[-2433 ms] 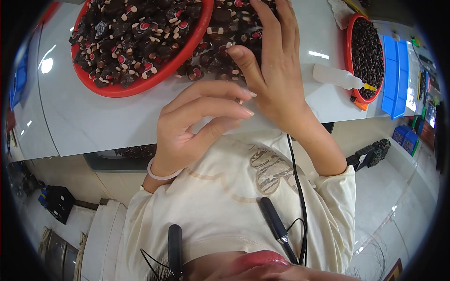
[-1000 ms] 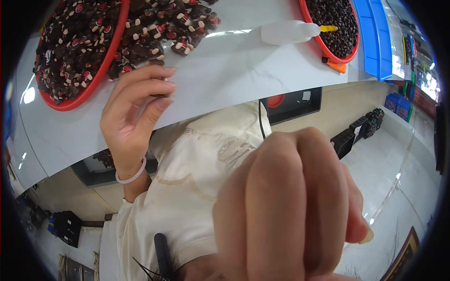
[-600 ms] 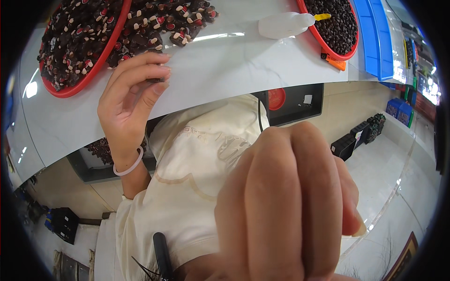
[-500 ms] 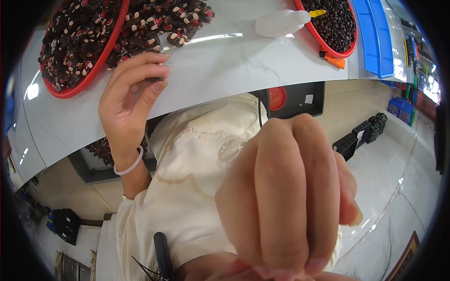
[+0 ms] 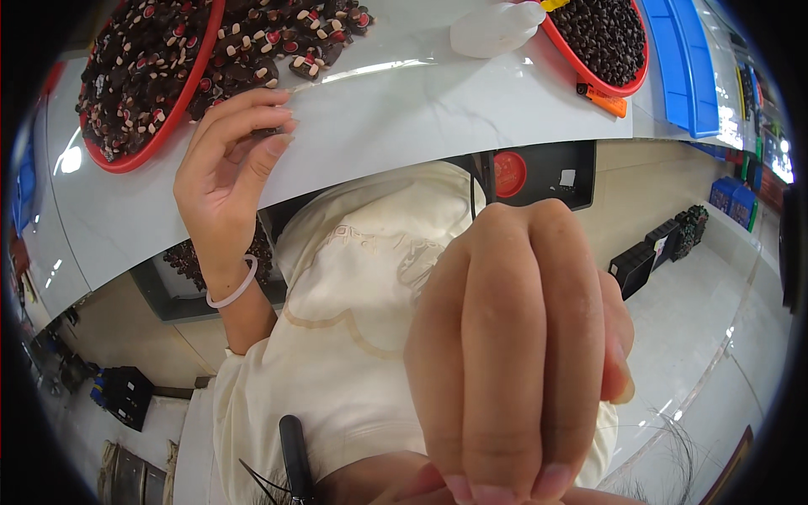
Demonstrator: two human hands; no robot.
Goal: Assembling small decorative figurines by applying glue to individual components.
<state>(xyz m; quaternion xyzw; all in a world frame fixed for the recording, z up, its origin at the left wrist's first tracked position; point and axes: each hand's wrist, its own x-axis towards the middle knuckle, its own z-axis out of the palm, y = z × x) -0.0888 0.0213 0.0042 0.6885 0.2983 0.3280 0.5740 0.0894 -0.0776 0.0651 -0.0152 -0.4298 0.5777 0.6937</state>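
Glossy white bench (image 5: 404, 109), faint grey veining, front edge bowed by the lens. Below it we see a dark tray (image 5: 153, 290) of brown bits on the left and another dark tray (image 5: 545, 164) holding a red dish (image 5: 509, 174) on the right.

Left hand (image 5: 223, 156) is over the front edge, fingers curled toward the thumb. A dark sliver (image 5: 266, 132) shows between the tips; we can't tell if it's firmly pinched. Right hand (image 5: 522, 353) is right up at the camera, fingers bunched side by side and bent down; its grip is hidden, so we can't call it.

Risks as we judge them: a loose left pinch drops the sliver on hard gloss and it skids off the edge. Anything in the right hand could fall unseen onto the shirt (image 5: 337, 362). The loose pile (image 5: 311, 38), just beyond the left fingertips, has no wall around it; a brushing knuckle would scatter it. Squeeze bottle (image 5: 495, 32) has its yellow tip (image 5: 554, 5) at the basin's rim; a bump could leak into the granules.

Materials: red tub (image 5: 135, 162), smooth-rimmed, heaped with lumpy dark pieces (image 5: 156, 67) mixed with cream and red bits. Red basin (image 5: 575, 63) holds fine dark granules (image 5: 598, 42). Bottle is cloudy, soft-looking plastic.
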